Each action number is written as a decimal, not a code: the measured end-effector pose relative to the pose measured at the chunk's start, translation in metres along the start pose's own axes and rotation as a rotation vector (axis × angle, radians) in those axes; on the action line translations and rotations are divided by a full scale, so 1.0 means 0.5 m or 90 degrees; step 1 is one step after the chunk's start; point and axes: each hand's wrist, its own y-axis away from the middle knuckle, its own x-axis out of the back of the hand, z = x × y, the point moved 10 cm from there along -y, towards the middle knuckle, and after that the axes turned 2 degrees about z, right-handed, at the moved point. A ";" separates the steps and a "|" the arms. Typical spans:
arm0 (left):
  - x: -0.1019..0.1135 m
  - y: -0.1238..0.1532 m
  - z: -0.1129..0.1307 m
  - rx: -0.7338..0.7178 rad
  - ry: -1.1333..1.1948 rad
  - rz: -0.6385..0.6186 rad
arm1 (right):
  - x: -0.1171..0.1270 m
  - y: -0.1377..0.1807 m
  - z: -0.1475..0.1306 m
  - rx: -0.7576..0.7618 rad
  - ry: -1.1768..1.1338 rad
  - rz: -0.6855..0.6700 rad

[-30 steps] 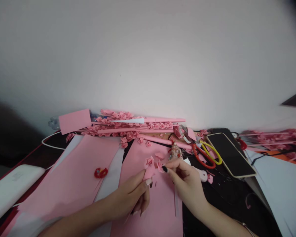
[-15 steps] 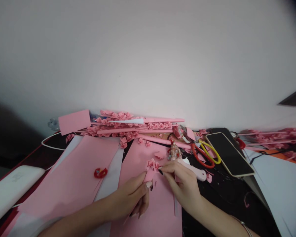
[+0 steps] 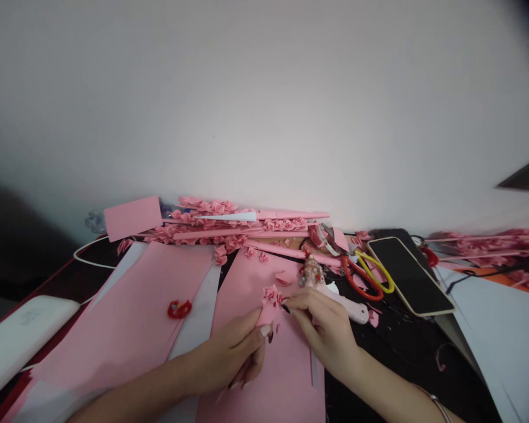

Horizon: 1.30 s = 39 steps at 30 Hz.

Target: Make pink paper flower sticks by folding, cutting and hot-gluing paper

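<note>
My left hand [image 3: 233,352] rests on a pink paper sheet [image 3: 268,376], thumb and fingers closed on a small pink paper piece [image 3: 267,314]. My right hand [image 3: 324,329] sits just to the right, its fingertips pinched at a small folded pink paper flower [image 3: 273,294] that touches the top of that piece. Both hands meet over the middle of the sheet.
A second pink sheet [image 3: 127,317] with a small red object [image 3: 179,308] lies left. Pink paper rolls and several folded flowers [image 3: 229,226] line the wall. Red and yellow scissors [image 3: 365,273], a phone [image 3: 408,275], a pink glue gun [image 3: 344,302] lie right; a white box [image 3: 17,338] far left.
My right hand has moved left and down, bringing its pinched fingertips to the pink flower against the piece in my left hand. The left hand has barely shifted.
</note>
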 end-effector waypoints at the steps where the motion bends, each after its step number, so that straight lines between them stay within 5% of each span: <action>1: 0.000 0.000 -0.001 0.004 0.002 0.001 | 0.000 0.000 0.000 0.001 0.003 -0.001; 39: 0.016 -0.003 -0.006 0.020 -0.035 0.052 | 0.007 0.001 -0.011 0.010 0.048 0.015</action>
